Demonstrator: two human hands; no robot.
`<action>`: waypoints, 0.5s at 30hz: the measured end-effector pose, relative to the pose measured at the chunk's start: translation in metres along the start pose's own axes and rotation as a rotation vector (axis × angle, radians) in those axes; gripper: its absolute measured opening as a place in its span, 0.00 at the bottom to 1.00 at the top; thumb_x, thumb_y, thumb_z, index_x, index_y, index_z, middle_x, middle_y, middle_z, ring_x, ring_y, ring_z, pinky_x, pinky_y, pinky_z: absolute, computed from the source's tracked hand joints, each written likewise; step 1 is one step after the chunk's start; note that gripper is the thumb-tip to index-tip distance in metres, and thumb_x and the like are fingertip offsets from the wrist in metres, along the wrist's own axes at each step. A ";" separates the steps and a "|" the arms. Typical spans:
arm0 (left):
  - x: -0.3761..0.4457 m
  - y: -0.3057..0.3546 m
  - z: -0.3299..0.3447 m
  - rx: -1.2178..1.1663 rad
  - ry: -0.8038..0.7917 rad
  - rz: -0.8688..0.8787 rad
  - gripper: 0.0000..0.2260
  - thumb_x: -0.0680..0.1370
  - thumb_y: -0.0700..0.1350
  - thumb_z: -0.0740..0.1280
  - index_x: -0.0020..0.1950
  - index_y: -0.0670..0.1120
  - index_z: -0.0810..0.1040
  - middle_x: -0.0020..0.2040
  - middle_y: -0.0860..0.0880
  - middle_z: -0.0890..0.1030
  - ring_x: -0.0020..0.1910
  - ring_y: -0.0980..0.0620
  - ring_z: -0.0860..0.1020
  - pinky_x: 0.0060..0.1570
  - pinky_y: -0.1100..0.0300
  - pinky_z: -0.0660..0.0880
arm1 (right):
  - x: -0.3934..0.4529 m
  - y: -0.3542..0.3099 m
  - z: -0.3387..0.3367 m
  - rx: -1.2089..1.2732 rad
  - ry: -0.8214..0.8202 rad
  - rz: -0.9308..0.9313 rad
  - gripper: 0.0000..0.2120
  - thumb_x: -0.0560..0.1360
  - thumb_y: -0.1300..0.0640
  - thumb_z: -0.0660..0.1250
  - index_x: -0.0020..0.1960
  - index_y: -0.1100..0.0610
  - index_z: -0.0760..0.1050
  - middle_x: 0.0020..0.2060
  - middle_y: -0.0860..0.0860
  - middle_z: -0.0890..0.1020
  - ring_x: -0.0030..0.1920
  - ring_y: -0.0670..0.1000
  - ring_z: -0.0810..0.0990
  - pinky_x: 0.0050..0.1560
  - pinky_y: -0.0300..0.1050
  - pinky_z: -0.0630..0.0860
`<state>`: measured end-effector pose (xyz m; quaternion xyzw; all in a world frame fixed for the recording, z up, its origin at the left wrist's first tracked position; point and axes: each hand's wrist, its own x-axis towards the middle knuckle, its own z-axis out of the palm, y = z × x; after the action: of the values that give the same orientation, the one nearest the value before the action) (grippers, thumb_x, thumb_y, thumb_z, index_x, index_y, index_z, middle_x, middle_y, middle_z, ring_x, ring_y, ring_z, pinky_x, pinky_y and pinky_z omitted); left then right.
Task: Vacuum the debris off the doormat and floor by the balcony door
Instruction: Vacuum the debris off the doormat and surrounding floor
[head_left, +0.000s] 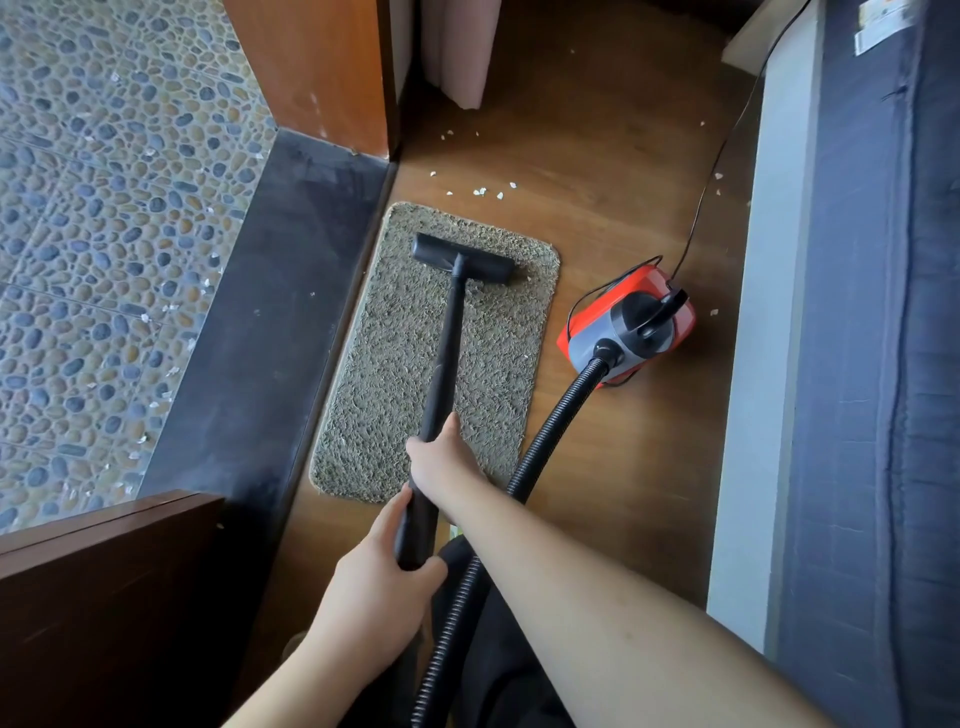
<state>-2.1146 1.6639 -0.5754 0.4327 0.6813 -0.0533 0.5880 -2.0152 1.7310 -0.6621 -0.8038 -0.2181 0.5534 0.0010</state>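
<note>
Wood floor (597, 156) | white debris (480, 191) beyond doormat (395, 364) | canister (628, 322) beside | both hands gripping wand (441, 364)

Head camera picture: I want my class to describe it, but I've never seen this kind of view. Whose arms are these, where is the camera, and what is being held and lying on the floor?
The camera sits on a person's head and looks down, so the two bare arms are the wearer's own. Both hands grip the black vacuum wand: the right hand further down it, the left hand nearer the body. The wand ends in a flat nozzle resting on the far end of a tan doormat. A ribbed hose runs to the red and grey vacuum body standing on the wooden floor beside the mat, with a thin power cord leading away. Small pale scraps lie on the floor beyond the mat. To the left are a dark threshold and pebble tiles.
</note>
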 end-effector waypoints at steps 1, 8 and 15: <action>0.000 0.000 0.001 -0.012 -0.005 0.000 0.34 0.71 0.50 0.69 0.75 0.66 0.62 0.47 0.52 0.84 0.38 0.52 0.82 0.45 0.56 0.80 | 0.001 0.001 0.000 0.002 0.006 0.007 0.35 0.80 0.49 0.58 0.81 0.51 0.44 0.66 0.56 0.75 0.62 0.59 0.77 0.56 0.48 0.72; -0.012 -0.010 0.014 -0.053 -0.074 0.030 0.34 0.72 0.47 0.69 0.75 0.65 0.63 0.44 0.56 0.84 0.30 0.62 0.81 0.38 0.64 0.78 | -0.006 0.025 -0.008 -0.044 0.047 0.068 0.33 0.81 0.50 0.57 0.80 0.51 0.44 0.67 0.56 0.75 0.64 0.58 0.76 0.50 0.43 0.68; -0.007 -0.002 0.031 -0.027 -0.119 0.052 0.36 0.73 0.48 0.68 0.78 0.64 0.58 0.50 0.61 0.80 0.42 0.67 0.78 0.35 0.77 0.69 | 0.006 0.044 -0.014 0.004 0.054 0.109 0.35 0.79 0.49 0.59 0.80 0.50 0.45 0.66 0.56 0.76 0.61 0.58 0.78 0.61 0.50 0.75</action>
<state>-2.0935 1.6408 -0.5796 0.4383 0.6342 -0.0543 0.6346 -1.9853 1.6963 -0.6721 -0.8292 -0.1727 0.5311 -0.0218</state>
